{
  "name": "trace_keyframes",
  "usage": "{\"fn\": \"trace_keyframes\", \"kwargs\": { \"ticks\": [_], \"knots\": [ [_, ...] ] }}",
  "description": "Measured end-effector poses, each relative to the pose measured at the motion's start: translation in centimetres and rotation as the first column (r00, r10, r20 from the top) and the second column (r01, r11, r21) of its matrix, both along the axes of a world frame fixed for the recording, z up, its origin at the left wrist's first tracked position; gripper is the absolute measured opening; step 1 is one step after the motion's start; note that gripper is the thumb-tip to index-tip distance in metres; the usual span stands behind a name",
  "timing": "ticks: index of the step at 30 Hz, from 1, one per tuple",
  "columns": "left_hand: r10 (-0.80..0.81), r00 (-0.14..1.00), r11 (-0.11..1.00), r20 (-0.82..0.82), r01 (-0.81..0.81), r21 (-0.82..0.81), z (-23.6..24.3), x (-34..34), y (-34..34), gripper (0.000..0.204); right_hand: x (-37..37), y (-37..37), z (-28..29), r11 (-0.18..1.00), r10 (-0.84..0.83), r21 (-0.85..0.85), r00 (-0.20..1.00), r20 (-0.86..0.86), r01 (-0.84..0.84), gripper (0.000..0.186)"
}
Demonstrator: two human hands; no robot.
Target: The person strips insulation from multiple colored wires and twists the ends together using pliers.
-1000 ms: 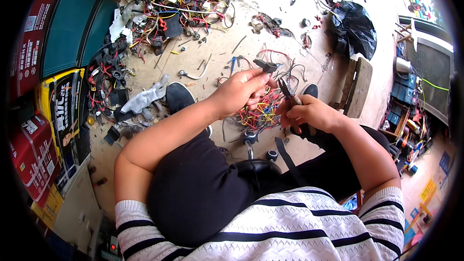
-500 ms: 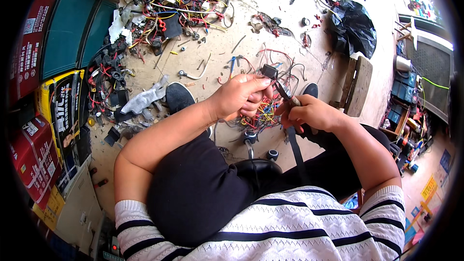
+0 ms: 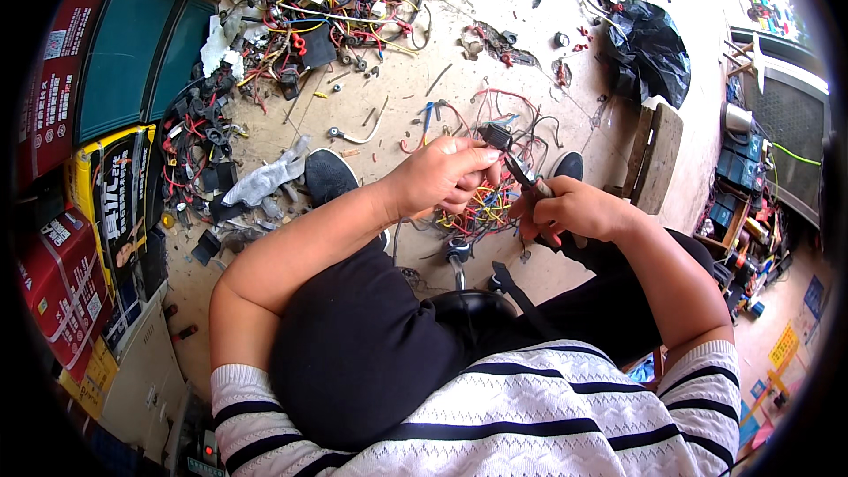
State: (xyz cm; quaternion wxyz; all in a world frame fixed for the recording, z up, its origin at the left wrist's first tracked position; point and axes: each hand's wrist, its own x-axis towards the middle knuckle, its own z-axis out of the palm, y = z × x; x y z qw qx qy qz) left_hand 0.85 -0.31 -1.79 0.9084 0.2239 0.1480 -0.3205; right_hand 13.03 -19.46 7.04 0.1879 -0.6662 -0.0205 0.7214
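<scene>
My left hand [image 3: 450, 172] is closed, thumb and fingers pinching a small black plastic block [image 3: 497, 135] that looks like a connector or relay. Closed around the handle of a dark, narrow-jawed tool [image 3: 519, 170], which looks like pliers, is my right hand [image 3: 565, 209]. The tool's tip meets the underside of the block, close to my left fingertips; the exact contact is too small to make out. Below both hands, a tangle of coloured wires [image 3: 481, 212] lies on the floor between my shoes.
A large heap of wires [image 3: 344, 9] covers the floor at the far left. Boxes [image 3: 62, 274] stack along the left side. A grey glove [image 3: 269, 178] lies by my left shoe [image 3: 329, 178]. On the right are a wooden stool [image 3: 655, 155] and a black plastic bag [image 3: 649, 49].
A black strap below my right hand has swung down and left, and now slants over beside my right leg. The hands, block and tool have barely shifted.
</scene>
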Motion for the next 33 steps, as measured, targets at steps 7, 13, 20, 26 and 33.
{"fn": "trace_keyframes", "kwargs": {
  "ticks": [7,13,20,26,33],
  "knots": [
    [-0.028,1.0,1.0,-0.005,0.028,0.009,0.0,0.0,0.0,0.029,-0.1,-0.5,-0.4,0.999,-0.035,-0.003,0.999,-0.016,0.035,0.031],
    [-0.04,0.999,0.999,-0.009,0.04,-0.019,-0.1,0.0,0.0,0.027,0.0,-0.5,-0.6,0.997,-0.073,-0.019,0.996,-0.059,0.072,0.032],
    [-0.025,0.999,0.995,-0.025,0.022,-0.095,-0.3,-0.1,0.2,0.028,0.1,-0.1,0.1,0.988,-0.151,-0.022,0.978,-0.145,0.15,0.032],
    [-0.036,0.999,0.998,-0.032,0.034,-0.061,0.1,0.0,0.2,0.029,0.1,-0.5,-0.2,0.991,-0.136,-0.03,0.981,-0.135,0.133,0.031],
    [-0.051,0.764,0.313,0.643,-0.599,0.737,-0.5,0.0,-1.1,0.033,-0.5,0.0,0.0,0.963,-0.262,-0.09,0.957,-0.121,0.252,0.042]
  ]
}}
